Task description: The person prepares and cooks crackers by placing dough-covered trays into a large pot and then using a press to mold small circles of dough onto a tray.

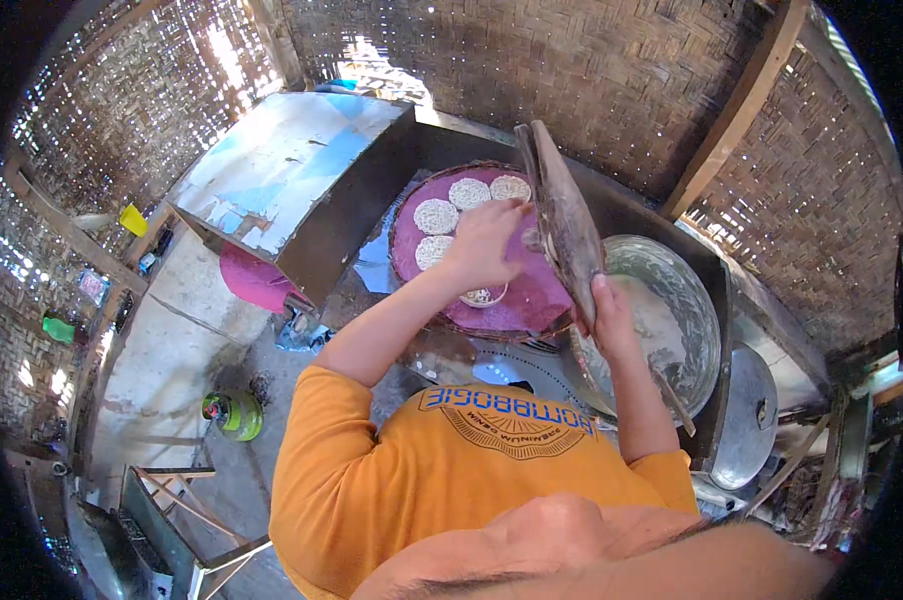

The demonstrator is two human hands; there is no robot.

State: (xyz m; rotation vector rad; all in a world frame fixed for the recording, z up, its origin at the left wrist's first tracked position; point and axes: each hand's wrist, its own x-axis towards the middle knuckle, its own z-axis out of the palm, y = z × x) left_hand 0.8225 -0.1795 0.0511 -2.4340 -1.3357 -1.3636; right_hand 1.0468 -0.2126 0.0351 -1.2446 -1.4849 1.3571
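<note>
My right hand (609,318) grips the lower edge of a long, worn wooden board (569,215). The board is tilted up on edge, with a second thin plank edge showing along its left side. My left hand (483,243) reaches over a round woven tray (399,262), fingers stretched out near the board's left face. A purple sheet (531,290) lines this tray. On the sheet lie several flat white discs of thin strands (435,217). One more white disc with a pale rim (484,296) shows partly under my left wrist.
Right of the tray stands a large metal basin (706,320) with pale, wet-looking contents; a stick (676,405) leans at its near edge. Beyond it is a round metal lid (746,420). A box-like cabinet (301,160) stands at the left, and a green gas cylinder (233,414) on the floor.
</note>
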